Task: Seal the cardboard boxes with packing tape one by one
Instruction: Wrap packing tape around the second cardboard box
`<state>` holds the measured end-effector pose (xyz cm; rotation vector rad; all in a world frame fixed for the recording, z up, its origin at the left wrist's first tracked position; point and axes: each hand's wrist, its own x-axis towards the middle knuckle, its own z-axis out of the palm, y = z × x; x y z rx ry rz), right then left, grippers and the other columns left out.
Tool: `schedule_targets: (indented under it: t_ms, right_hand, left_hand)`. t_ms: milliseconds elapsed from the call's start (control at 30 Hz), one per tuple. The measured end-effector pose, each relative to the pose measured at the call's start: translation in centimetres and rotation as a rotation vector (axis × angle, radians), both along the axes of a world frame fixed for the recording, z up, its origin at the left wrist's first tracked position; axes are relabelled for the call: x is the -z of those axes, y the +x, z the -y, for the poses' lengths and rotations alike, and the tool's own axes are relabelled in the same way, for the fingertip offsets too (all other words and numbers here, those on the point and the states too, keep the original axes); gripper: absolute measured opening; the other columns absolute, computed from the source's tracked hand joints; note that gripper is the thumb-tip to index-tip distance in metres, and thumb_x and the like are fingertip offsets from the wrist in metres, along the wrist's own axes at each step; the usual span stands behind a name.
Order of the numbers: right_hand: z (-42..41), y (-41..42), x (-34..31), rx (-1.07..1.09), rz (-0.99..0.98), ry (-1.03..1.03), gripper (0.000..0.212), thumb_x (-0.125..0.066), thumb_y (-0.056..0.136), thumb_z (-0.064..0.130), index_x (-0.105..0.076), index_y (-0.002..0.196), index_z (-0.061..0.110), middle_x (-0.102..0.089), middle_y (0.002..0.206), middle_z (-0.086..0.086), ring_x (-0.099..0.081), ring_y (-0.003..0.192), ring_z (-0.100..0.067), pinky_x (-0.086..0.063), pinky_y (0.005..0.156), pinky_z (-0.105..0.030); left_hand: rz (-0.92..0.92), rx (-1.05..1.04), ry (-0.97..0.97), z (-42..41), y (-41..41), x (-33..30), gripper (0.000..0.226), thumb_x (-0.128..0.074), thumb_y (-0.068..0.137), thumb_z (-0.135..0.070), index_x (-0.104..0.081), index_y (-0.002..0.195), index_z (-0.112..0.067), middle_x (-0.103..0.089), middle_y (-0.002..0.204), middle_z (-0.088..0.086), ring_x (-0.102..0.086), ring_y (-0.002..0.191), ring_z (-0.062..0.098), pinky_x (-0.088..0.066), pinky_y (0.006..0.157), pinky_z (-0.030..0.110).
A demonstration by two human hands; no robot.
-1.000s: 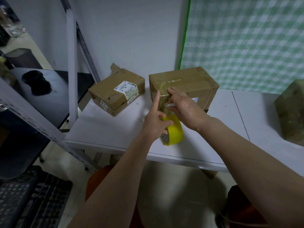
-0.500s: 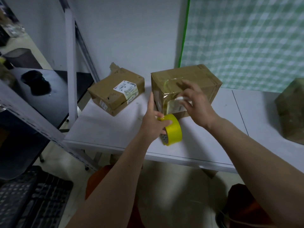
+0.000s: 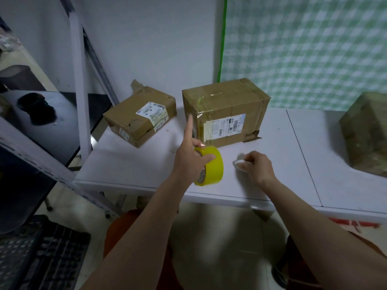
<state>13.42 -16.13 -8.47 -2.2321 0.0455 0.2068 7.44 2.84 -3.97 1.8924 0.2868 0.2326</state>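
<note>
White tabletop (image 3: 134, 168) carries every item. Largest on it is the tall brown cardboard box (image 3: 225, 110) with clear tape across its top and a white shipping label on its front face, standing upright near the wall. Left of it, apart, lies the smaller flat brown cardboard box (image 3: 139, 117) with a white label. A third, blurred brown box (image 3: 365, 132) sits well apart at the right edge. Left hand (image 3: 189, 162) grips the yellow roll of packing tape (image 3: 210, 166), index finger extended up toward the tall box's near corner. Right hand (image 3: 256, 167) rests on the tabletop, fingers curled round a small white object (image 3: 238, 163).
</note>
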Motion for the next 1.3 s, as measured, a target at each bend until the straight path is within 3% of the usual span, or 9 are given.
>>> schedule_targets:
  t_ms: [167,367,467,533,700,833,967,1100,1300]
  right_hand:
    - [0.5,0.1,-0.6,-0.094,0.105,-0.247,0.03,-0.065,0.086,0.025,-0.066,0.108,0.006,-0.058,0.109,-0.019,-0.054,0.105,-0.034,-0.044,0.081,-0.035]
    - [1.4,-1.7,-6.2,-0.126,-0.013,0.414,0.05,-0.05,0.095,0.04,-0.065,0.066,0.001,-0.061,0.058,-0.01,-0.058,0.055,-0.018,-0.051,0.057,-0.031]
    - [4.0,-3.1,-8.2,-0.225,-0.082,0.486,0.051,-0.049,0.087,0.058,-0.067,0.061,0.018,-0.061,0.057,0.003,-0.058,0.055,-0.008,-0.05,0.055,-0.02]
    - [5.9,-3.6,-8.7,-0.258,-0.076,0.553,0.035,-0.059,0.085,0.048,-0.071,0.075,0.016,-0.068,0.068,0.003,-0.063,0.063,-0.006,-0.05,0.058,-0.017]
    - [10.0,-3.4,-8.1,-0.11,0.053,0.311,0.015,-0.072,0.081,0.012,-0.061,0.088,0.005,-0.062,0.079,-0.008,-0.055,0.067,-0.013,-0.042,0.06,-0.023]
    - [13.0,-2.8,-7.0,-0.036,0.161,-0.17,0.016,-0.069,0.081,0.018,-0.055,0.078,0.012,-0.054,0.074,-0.002,-0.05,0.071,-0.021,-0.032,0.06,-0.027]
    - [14.8,-3.3,-5.2,-0.032,0.122,-0.33,0.015,-0.064,0.081,0.02,-0.051,0.075,0.015,-0.052,0.079,-0.005,-0.049,0.077,-0.025,-0.033,0.062,-0.03]
    - [14.9,-3.7,-3.5,-0.056,0.157,-0.48,0.018,-0.061,0.084,0.021,-0.044,0.077,0.018,-0.063,0.093,-0.014,-0.058,0.09,-0.031,-0.039,0.071,-0.033]
    - [14.6,-4.1,-1.9,-0.106,0.171,-0.646,0.015,-0.048,0.087,0.005,-0.058,0.099,0.008,-0.065,0.107,-0.016,-0.061,0.101,-0.033,-0.044,0.079,-0.036]
  left_hand:
    - [0.002,0.038,0.031,1.1,-1.1,-0.7,0.118,-0.08,0.07,-0.002,-0.007,0.144,-0.057,-0.057,0.096,0.008,-0.059,0.067,0.034,-0.056,0.071,0.051]
    - [0.09,0.098,-0.246,4.9,-1.1,-1.4,0.111,-0.076,0.074,0.004,-0.009,0.149,-0.044,-0.054,0.091,0.005,-0.059,0.064,0.017,-0.054,0.053,0.035]
    - [0.109,0.068,-0.38,8.1,-0.6,-1.8,0.106,-0.075,0.077,0.002,-0.012,0.15,-0.04,-0.055,0.091,0.002,-0.064,0.075,0.013,-0.059,0.065,0.046]
    - [0.12,0.037,-0.458,10.4,0.0,-1.9,0.102,-0.073,0.078,0.003,-0.014,0.15,-0.039,-0.056,0.089,-0.002,-0.064,0.071,0.006,-0.058,0.069,0.047]
    - [0.068,0.1,-0.409,15.3,1.5,-1.2,0.091,-0.061,0.087,0.005,-0.009,0.151,-0.035,-0.056,0.099,0.003,-0.064,0.073,0.011,-0.06,0.061,0.039]
    - [0.016,0.216,-0.075,18.2,1.0,0.3,0.084,-0.051,0.091,0.003,-0.004,0.153,-0.029,-0.064,0.121,0.004,-0.059,0.092,0.013,-0.051,0.087,0.033]
    - [-0.1,0.421,0.189,20.4,-0.4,2.3,0.088,-0.048,0.092,0.001,0.007,0.152,-0.031,-0.046,0.146,-0.004,-0.059,0.106,0.021,-0.048,0.094,0.042]
    - [-0.259,0.533,0.423,22.2,-1.1,3.5,0.083,-0.045,0.094,-0.004,0.011,0.152,-0.02,-0.014,0.161,0.006,-0.021,0.144,0.026,-0.023,0.116,0.037]
    - [-0.386,0.581,0.549,21.8,-1.7,3.7,0.075,-0.045,0.098,-0.014,0.007,0.153,-0.013,-0.002,0.162,0.006,-0.007,0.148,0.022,-0.012,0.118,0.032]
